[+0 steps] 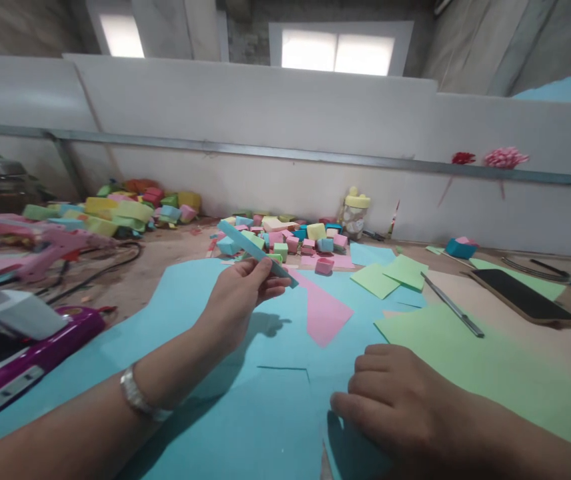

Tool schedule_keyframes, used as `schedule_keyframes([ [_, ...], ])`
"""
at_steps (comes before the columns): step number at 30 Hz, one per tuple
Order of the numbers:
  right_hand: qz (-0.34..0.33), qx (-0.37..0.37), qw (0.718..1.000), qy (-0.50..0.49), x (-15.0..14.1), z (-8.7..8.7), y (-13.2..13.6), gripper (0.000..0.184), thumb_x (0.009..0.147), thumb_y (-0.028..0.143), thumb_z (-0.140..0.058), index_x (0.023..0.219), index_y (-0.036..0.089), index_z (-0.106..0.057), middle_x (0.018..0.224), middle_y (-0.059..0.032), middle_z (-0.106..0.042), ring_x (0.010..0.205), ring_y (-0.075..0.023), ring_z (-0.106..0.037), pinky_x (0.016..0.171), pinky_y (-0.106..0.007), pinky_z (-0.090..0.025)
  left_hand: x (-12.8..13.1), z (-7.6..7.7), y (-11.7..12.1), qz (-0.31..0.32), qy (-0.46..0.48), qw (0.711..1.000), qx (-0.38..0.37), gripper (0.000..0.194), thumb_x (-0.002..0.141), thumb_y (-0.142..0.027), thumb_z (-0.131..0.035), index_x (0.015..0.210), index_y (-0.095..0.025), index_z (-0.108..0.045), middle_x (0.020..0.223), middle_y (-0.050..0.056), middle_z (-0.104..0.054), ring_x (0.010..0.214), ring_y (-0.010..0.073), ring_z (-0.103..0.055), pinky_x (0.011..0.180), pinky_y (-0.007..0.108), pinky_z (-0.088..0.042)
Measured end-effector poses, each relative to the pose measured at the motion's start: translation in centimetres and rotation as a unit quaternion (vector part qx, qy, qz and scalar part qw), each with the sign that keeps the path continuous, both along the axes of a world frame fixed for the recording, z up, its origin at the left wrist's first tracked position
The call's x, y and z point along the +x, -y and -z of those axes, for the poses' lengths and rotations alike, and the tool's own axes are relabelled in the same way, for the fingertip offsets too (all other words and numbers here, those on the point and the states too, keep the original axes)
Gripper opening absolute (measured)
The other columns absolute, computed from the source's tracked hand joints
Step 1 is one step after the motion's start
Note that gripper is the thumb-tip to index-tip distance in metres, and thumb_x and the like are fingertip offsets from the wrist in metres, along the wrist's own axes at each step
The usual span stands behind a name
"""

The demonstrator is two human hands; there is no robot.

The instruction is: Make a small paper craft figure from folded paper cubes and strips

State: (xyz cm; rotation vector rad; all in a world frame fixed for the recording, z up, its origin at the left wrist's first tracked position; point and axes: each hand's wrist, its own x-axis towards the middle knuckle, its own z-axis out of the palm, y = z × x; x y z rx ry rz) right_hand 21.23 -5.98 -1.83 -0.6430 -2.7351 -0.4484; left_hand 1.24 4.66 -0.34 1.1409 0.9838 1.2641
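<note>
My left hand (245,297) is raised over the table, with a folded light-blue paper strip (245,241) pinched between thumb and fingers. The strip slants up to the left. My right hand (395,400) is palm down at the lower right, its fingers curled above the blue paper sheet (285,433); their undersides are hidden, so I cannot tell whether they hold anything. Between and beyond my hands lies a pink paper piece (326,312). Small folded paper boxes (290,243) in several colours are heaped behind the left hand.
On the left are a pink glue gun (50,247), a purple device (40,353) and a pile of paper pieces (125,210). On the right are green sheets (495,373), a slim metal cutter (453,305) and a phone (520,293). A yellow-lidded jar (354,217) stands by the back wall.
</note>
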Motion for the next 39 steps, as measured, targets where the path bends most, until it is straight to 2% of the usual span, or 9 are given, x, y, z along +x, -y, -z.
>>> schedule_keyframes([
  [3,0.003,0.0,1.0,-0.007,0.0,0.1,-0.1,0.011,0.079,0.017,-0.05,0.081,0.013,-0.06,0.051,0.0018,-0.046,0.048,-0.0132,-0.033,0.046,-0.029,-0.024,0.0,-0.2,0.4,0.047,-0.013,0.999,-0.021,0.014,0.081,-0.027,-0.055,0.072,-0.016,-0.055,0.059,0.0,-0.063,0.053,0.0071,-0.057,0.052,0.015,-0.045],
  [8,-0.011,0.008,0.995,-0.095,0.5,0.5,-0.2,0.018,0.084,0.015,-0.045,0.096,0.011,-0.058,0.058,-0.0008,-0.052,0.052,-0.0141,-0.043,0.05,-0.029,-0.031,0.4,-0.6,2.0,0.205,-0.053,0.973,-0.097,0.017,0.074,-0.027,-0.064,0.065,-0.013,-0.059,0.045,-0.003,-0.053,0.038,0.0032,-0.04,0.038,0.013,-0.029],
  [11,0.003,0.037,0.985,-0.168,0.7,0.5,-0.2,0.023,0.085,0.015,-0.044,0.106,0.012,-0.055,0.069,-0.004,-0.057,0.061,-0.0152,-0.049,0.057,-0.03,-0.038,0.8,-0.5,3.1,0.254,-0.059,0.957,-0.126,0.017,0.071,-0.028,-0.067,0.064,-0.014,-0.061,0.047,-0.004,-0.052,0.041,0.0035,-0.042,0.04,0.013,-0.027],
  [13,0.013,0.056,0.983,-0.175,0.7,0.4,-0.2,0.026,0.086,0.013,-0.043,0.109,0.013,-0.054,0.076,-0.0054,-0.058,0.068,-0.0156,-0.051,0.062,-0.03,-0.041,1.0,-0.3,3.6,0.277,-0.059,0.949,-0.142,0.019,0.071,-0.029,-0.067,0.063,-0.014,-0.061,0.048,-0.004,-0.053,0.042,0.0032,-0.041,0.041,0.014,-0.028],
  [19,0.01,0.112,0.984,-0.137,0.3,-0.1,0.0,0.016,0.081,0.01,-0.053,0.095,0.016,-0.059,0.078,-0.0046,-0.061,0.067,-0.0144,-0.052,0.061,-0.029,-0.043,1.3,-0.1,4.6,0.351,-0.051,0.919,-0.174,0.023,0.075,-0.032,-0.063,0.061,-0.014,-0.059,0.051,-0.002,-0.056,0.047,0.005,-0.047,0.045,0.014,-0.033],
  [22,-0.007,0.091,0.984,-0.153,0.4,-0.1,0.0,0.012,0.084,0.013,-0.049,0.092,0.016,-0.057,0.085,-0.0073,-0.064,0.073,-0.0163,-0.056,0.063,-0.03,-0.044,1.4,0.0,4.6,0.351,-0.046,0.921,-0.164,0.02,0.075,-0.03,-0.064,0.063,-0.014,-0.06,0.053,-0.002,-0.056,0.05,0.0061,-0.05,0.046,0.014,-0.036],
  [28,-0.061,0.037,0.989,-0.131,0.5,-0.4,-0.4,0.015,0.086,0.012,-0.041,0.089,0.014,-0.055,0.094,-0.0121,-0.067,0.075,-0.0186,-0.06,0.059,-0.031,-0.044,1.2,0.3,3.8,0.289,-0.052,0.947,-0.127,0.02,0.074,-0.033,-0.064,0.069,-0.014,-0.061,0.057,0.0,-0.06,0.051,0.0068,-0.051,0.05,0.016,-0.04],
  [34,-0.062,-0.029,0.985,-0.16,0.7,-0.4,-0.1,0.014,0.085,0.008,-0.043,0.095,0.01,-0.052,0.104,-0.0152,-0.064,0.083,-0.0183,-0.059,0.068,-0.032,-0.046,1.2,0.3,3.9,0.265,-0.061,0.957,-0.103,0.021,0.076,-0.034,-0.061,0.068,-0.015,-0.058,0.058,-0.001,-0.059,0.052,0.0065,-0.051,0.05,0.015,-0.039],
  [39,-0.069,-0.043,0.986,-0.144,0.7,-0.5,-0.1,0.015,0.087,0.01,-0.042,0.096,0.009,-0.053,0.108,-0.0166,-0.062,0.093,-0.021,-0.057,0.076,-0.035,-0.045,1.5,-0.1,4.3,0.241,-0.084,0.963,-0.09,0.01,0.077,-0.023,-0.059,0.074,-0.016,-0.053,0.058,-0.002,-0.056,0.055,0.0074,-0.052,0.051,0.016,-0.04],
])
